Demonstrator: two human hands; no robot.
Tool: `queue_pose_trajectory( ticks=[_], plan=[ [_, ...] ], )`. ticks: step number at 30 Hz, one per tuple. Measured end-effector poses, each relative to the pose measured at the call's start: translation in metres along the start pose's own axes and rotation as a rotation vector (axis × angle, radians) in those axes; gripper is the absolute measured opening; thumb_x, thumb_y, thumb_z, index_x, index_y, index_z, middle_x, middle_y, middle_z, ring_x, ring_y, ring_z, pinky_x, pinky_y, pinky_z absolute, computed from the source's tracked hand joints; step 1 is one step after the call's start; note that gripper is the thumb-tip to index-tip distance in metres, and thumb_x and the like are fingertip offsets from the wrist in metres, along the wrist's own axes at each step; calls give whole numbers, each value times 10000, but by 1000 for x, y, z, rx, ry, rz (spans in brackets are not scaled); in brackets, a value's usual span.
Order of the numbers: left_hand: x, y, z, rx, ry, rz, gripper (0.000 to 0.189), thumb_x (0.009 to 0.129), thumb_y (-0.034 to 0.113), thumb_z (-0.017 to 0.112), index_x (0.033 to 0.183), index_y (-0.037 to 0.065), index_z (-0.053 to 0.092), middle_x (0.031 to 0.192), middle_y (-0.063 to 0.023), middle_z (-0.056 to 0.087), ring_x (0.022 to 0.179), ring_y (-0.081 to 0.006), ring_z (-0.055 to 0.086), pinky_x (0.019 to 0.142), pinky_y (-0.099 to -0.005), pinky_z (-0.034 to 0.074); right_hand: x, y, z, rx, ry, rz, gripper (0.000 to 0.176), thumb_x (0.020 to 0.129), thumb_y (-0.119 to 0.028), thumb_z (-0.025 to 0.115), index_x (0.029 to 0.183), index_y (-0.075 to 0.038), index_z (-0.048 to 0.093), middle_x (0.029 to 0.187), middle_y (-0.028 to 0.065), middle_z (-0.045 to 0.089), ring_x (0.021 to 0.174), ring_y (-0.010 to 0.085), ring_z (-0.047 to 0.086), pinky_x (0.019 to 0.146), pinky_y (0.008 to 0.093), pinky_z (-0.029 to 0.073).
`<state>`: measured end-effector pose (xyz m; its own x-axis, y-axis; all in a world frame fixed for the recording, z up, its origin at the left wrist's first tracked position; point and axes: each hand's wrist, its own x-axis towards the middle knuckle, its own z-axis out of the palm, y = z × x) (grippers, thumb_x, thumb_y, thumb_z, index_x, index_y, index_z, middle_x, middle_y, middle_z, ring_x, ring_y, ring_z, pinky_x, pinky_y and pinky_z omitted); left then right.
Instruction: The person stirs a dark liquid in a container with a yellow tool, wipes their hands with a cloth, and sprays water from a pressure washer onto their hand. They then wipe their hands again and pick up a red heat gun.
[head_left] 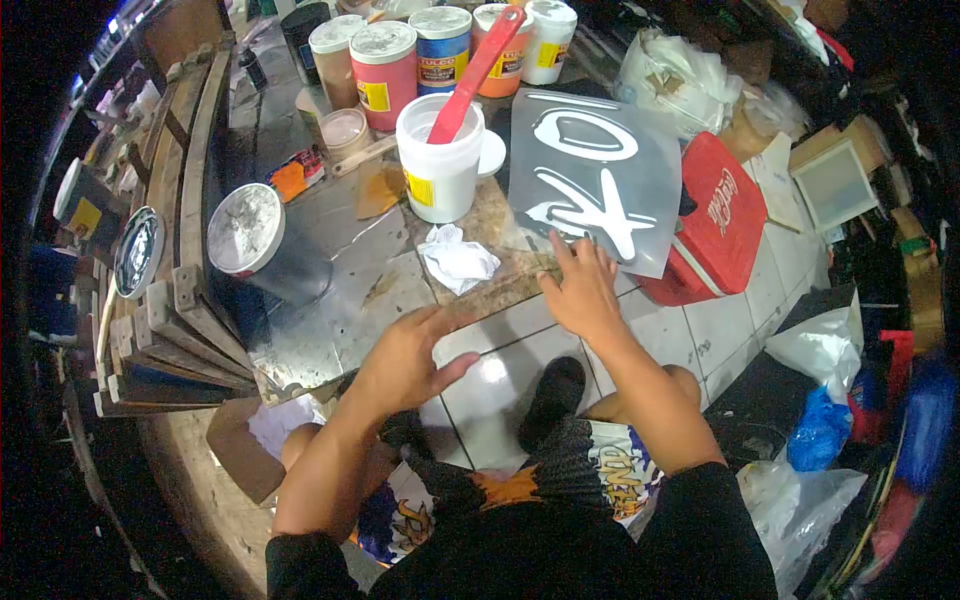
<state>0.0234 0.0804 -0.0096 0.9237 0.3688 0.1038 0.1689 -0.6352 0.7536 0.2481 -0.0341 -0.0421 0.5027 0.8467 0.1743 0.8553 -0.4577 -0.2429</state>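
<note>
My right hand [580, 285] has its fingers apart, the fingertips right at the lower edge of a grey sheet with white lettering [600, 180]. My left hand [412, 355] hovers at the table's front edge, thumb and fingers spread, holding nothing. Between and beyond the hands lies a crumpled white paper [459, 258]. Behind that stands an open white paint tub [440, 170], a red spatula [478, 75] leaning out of its top. The sheet hangs partly past the table toward a red cooler [722, 215].
Several paint tubs stand along the back, among them a pink one [384, 85] and a blue one [440, 55]. A dark tub with a whitish lid [246, 230] is at the left, beside stacked wooden frames [180, 300]. Plastic bags [800, 510] lie on the right.
</note>
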Motion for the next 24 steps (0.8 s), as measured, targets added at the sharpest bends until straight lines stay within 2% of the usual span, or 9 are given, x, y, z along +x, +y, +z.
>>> queue_pose_trajectory(
  ticks=[8, 9, 10, 12, 13, 16, 18, 22, 24],
  plan=[
    [40, -26, 9, 154, 470, -80, 345, 703, 97, 681, 1026, 36, 579, 951, -158, 584, 876, -321, 566, 753, -367, 468, 0, -8, -14, 7, 10, -30, 399, 772, -244, 596, 1134, -79, 562, 972, 148, 487, 943, 320, 457, 839, 455, 345],
    [52, -32, 21, 79, 603, 30, 283, 689, 139, 672, 927, 13, 585, 847, -170, 565, 773, -352, 542, 719, -422, 437, 1, -15, -18, 75, 95, -57, 373, 784, -219, 594, 1131, -81, 577, 965, 158, 499, 944, 327, 465, 850, 440, 356],
    [54, -51, 31, 454, 447, -113, 266, 650, 190, 671, 851, 31, 600, 837, -177, 569, 785, -330, 550, 699, -431, 431, 13, -46, -10, 233, 144, -187, 367, 771, -205, 609, 1109, -66, 575, 983, 169, 506, 954, 351, 472, 843, 447, 368],
    [55, -74, 44, 487, 339, -76, 162, 610, 195, 608, 681, 51, 621, 728, -175, 588, 693, -327, 564, 652, -454, 432, 2, -56, 13, 472, 87, -235, 346, 746, -135, 630, 1075, -40, 578, 1028, 201, 529, 951, 399, 491, 826, 445, 399],
    [59, -83, 54, 443, 542, -6, 134, 636, 174, 577, 629, 48, 618, 691, -163, 592, 648, -336, 563, 642, -464, 431, 0, -67, 25, 325, 93, -257, 314, 762, -138, 622, 1052, -23, 577, 1032, 202, 550, 946, 383, 512, 816, 436, 411],
    [50, -51, 48, 277, 514, -233, 130, 686, 132, 563, 733, 41, 644, 740, -163, 609, 868, -332, 553, 814, -515, 368, 8, -80, 44, 321, -56, -178, 268, 782, -139, 615, 1014, -10, 582, 1006, 191, 587, 941, 339, 549, 816, 405, 421],
    [40, -46, 40, 166, 536, -261, 159, 741, 135, 587, 852, 42, 651, 754, -142, 623, 773, -308, 591, 732, -458, 434, 7, -87, 31, 634, -94, 88, 224, 802, -140, 602, 975, 0, 586, 941, 169, 620, 875, 297, 590, 777, 360, 446],
    [13, -18, 0, -470, 442, -368, 233, 832, 148, 568, 1016, 15, 621, 829, -139, 619, 764, -220, 610, 637, -355, 483, 20, -94, 41, 755, 21, 0, 209, 822, -143, 589, 969, 5, 592, 867, 134, 633, 773, 247, 608, 716, 327, 465],
    [1, -1, -10, -518, 483, -307, 240, 847, 155, 562, 1035, 14, 614, 862, -141, 612, 764, -197, 608, 636, -337, 484, 22, -105, 31, 1070, -183, 180, 226, 845, -157, 576, 980, 22, 595, 851, 109, 632, 747, 192, 603, 690, 298, 468]
  ],
)
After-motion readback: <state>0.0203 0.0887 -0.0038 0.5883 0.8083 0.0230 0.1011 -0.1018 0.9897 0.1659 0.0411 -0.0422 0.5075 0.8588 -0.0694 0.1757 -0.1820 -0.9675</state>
